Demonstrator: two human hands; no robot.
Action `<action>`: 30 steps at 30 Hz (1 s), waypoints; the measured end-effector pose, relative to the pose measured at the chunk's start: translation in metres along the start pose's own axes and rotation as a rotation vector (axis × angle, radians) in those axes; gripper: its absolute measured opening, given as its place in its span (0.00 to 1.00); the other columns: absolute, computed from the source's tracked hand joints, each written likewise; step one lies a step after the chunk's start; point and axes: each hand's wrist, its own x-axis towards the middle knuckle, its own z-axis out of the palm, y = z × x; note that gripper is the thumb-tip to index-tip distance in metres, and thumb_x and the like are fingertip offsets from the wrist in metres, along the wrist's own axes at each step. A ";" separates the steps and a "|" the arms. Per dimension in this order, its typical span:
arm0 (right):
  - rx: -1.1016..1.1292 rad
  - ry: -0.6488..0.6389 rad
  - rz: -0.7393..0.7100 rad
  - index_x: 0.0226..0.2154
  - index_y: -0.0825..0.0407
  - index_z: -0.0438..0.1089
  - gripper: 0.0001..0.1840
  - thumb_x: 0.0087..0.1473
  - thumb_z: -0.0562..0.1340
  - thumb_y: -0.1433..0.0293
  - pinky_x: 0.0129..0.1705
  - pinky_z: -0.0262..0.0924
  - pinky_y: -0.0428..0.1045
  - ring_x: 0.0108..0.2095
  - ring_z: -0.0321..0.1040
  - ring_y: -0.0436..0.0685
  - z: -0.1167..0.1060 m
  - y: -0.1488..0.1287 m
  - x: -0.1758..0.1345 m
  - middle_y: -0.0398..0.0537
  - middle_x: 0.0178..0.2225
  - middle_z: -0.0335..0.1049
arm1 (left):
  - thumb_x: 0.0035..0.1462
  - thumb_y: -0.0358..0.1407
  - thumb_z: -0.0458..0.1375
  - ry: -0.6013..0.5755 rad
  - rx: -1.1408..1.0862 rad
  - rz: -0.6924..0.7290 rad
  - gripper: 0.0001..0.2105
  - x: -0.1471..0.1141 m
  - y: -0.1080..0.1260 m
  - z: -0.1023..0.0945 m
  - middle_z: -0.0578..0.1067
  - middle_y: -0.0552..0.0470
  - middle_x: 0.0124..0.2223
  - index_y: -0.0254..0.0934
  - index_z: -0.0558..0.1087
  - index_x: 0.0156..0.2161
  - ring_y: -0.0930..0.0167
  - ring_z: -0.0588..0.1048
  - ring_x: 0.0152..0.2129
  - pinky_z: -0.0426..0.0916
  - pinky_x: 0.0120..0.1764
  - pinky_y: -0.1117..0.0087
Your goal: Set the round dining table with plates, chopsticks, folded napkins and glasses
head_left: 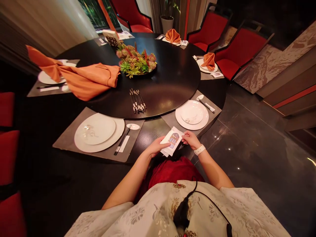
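Observation:
My left hand grips a small stack of white printed packets, its thumb lying across the top one. At the packets' right edge, the fingers of my right hand pinch a corner. A coloured picture shows on the top packet; how many lie beneath is hidden. Just beyond my hands is a place setting with stacked white plates, a spoon and chopsticks on a grey placemat. Another pair of stacked plates sits to the left, with black chopsticks beside it.
On the dark turntable lie several chopsticks, a flower arrangement and orange cloth napkins. Folded orange napkins stand on the far plates. Red chairs surround the round table.

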 end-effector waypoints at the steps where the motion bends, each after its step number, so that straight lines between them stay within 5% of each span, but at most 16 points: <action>1: 0.052 0.001 0.029 0.29 0.52 0.65 0.14 0.44 0.71 0.71 0.20 0.62 0.39 0.21 0.68 0.47 -0.005 0.005 -0.002 0.38 0.19 0.68 | 0.39 0.38 0.74 0.034 -0.092 -0.014 0.29 -0.006 -0.004 -0.004 0.81 0.41 0.43 0.32 0.74 0.49 0.64 0.80 0.34 0.74 0.38 0.67; 6: 0.467 0.270 0.174 0.28 0.54 0.66 0.09 0.51 0.66 0.80 0.28 0.72 0.41 0.24 0.72 0.49 -0.022 0.035 0.002 0.44 0.22 0.70 | 0.49 0.31 0.69 0.383 -0.342 0.007 0.19 -0.038 -0.028 -0.036 0.81 0.43 0.36 0.30 0.73 0.47 0.67 0.79 0.27 0.74 0.30 0.70; 11: 0.573 0.466 0.205 0.32 0.55 0.66 0.08 0.54 0.62 0.82 0.33 0.74 0.41 0.26 0.74 0.48 -0.016 0.064 0.019 0.42 0.24 0.70 | 0.54 0.25 0.62 0.585 -0.425 0.030 0.12 -0.080 -0.053 -0.057 0.80 0.47 0.34 0.32 0.73 0.45 0.70 0.79 0.23 0.74 0.26 0.73; 18: 0.625 0.590 0.230 0.42 0.57 0.66 0.10 0.58 0.56 0.82 0.37 0.75 0.42 0.30 0.75 0.48 -0.001 0.072 0.026 0.45 0.29 0.72 | 0.56 0.24 0.58 0.706 -0.503 0.082 0.09 -0.117 -0.052 -0.062 0.80 0.49 0.32 0.32 0.73 0.42 0.71 0.78 0.23 0.75 0.26 0.73; 22: 0.547 0.583 0.273 0.40 0.54 0.66 0.05 0.60 0.59 0.76 0.30 0.74 0.44 0.27 0.75 0.50 0.002 0.072 0.011 0.45 0.29 0.72 | 0.52 0.23 0.60 0.723 -0.483 0.121 0.12 -0.126 -0.042 -0.083 0.80 0.48 0.34 0.33 0.73 0.43 0.71 0.79 0.25 0.75 0.28 0.74; 26: 0.430 0.575 0.365 0.34 0.50 0.63 0.03 0.61 0.58 0.70 0.19 0.64 0.42 0.18 0.70 0.50 0.011 0.072 -0.014 0.37 0.21 0.66 | 0.44 0.25 0.67 0.751 -0.404 0.222 0.20 -0.141 -0.027 -0.135 0.80 0.47 0.37 0.35 0.72 0.45 0.69 0.79 0.27 0.76 0.32 0.70; 30: 0.381 0.495 0.448 0.29 0.52 0.63 0.08 0.61 0.56 0.73 0.19 0.62 0.41 0.16 0.67 0.48 0.041 0.072 -0.030 0.38 0.18 0.66 | 0.33 0.34 0.74 0.913 -0.343 0.380 0.24 -0.169 -0.002 -0.234 0.80 0.49 0.35 0.34 0.71 0.38 0.69 0.78 0.28 0.75 0.33 0.68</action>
